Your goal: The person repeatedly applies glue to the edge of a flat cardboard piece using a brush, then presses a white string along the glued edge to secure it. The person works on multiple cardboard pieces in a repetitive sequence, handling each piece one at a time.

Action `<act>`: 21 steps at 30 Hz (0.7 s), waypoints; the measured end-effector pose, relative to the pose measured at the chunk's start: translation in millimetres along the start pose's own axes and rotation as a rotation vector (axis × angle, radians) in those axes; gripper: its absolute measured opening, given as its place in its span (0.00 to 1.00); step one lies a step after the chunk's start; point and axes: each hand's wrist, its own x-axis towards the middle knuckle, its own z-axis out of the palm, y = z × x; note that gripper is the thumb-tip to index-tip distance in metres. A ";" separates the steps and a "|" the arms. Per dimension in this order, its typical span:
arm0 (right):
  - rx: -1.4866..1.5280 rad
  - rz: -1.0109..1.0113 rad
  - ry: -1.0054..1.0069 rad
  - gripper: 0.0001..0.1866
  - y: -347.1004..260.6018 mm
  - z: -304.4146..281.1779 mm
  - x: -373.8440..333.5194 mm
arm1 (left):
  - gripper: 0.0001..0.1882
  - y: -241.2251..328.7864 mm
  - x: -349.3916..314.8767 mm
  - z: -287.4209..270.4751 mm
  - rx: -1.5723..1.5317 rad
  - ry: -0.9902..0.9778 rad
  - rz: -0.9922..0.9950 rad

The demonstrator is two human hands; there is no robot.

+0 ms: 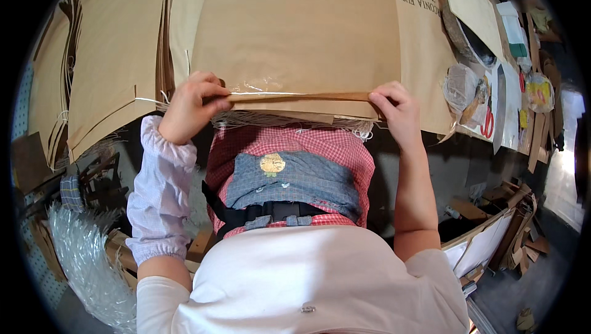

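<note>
A large brown kraft paper sack (298,32) lies flat in front of me, its near edge folded into a narrow strip. My left hand (192,106) pinches the left end of that strip between thumb and fingers. At the other end, my right hand (399,107) is closed on the strip's right corner. A thin white line, perhaps a thread (271,94), runs along the fold from the left hand toward the middle. Under the near edge hangs a fringe of pale loose threads (246,120). A glossy clear patch shows just above the fold.
More brown paper stacks (117,57) lie to the left, with white string around them. Red-handled scissors (487,121) and plastic-wrapped items (460,86) are at the right. Clear plastic strands (92,266) hang at lower left. Cardboard pieces (523,241) stand at lower right.
</note>
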 end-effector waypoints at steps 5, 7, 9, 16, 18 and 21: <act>-0.378 -0.032 0.182 0.07 4.4 20.6 2.5 | 0.06 -2.2 7.7 26.9 0.237 0.254 -0.144; -0.559 -0.115 0.241 0.11 7.8 27.8 -0.4 | 0.06 -0.6 4.9 36.4 0.395 0.297 -0.164; -0.677 -0.135 0.306 0.15 6.9 33.0 -4.4 | 0.08 2.8 2.4 44.3 0.537 0.343 -0.239; -0.829 -0.492 -0.185 0.38 -50.2 106.6 -25.3 | 0.37 58.9 5.0 81.4 0.519 0.110 0.225; -0.846 -0.243 -0.086 0.41 -39.7 88.4 -26.9 | 0.47 51.3 -1.5 78.7 0.554 0.054 0.033; -0.861 -0.062 0.118 0.45 -7.1 47.0 -30.2 | 0.55 23.3 -13.4 56.5 0.686 0.076 -0.139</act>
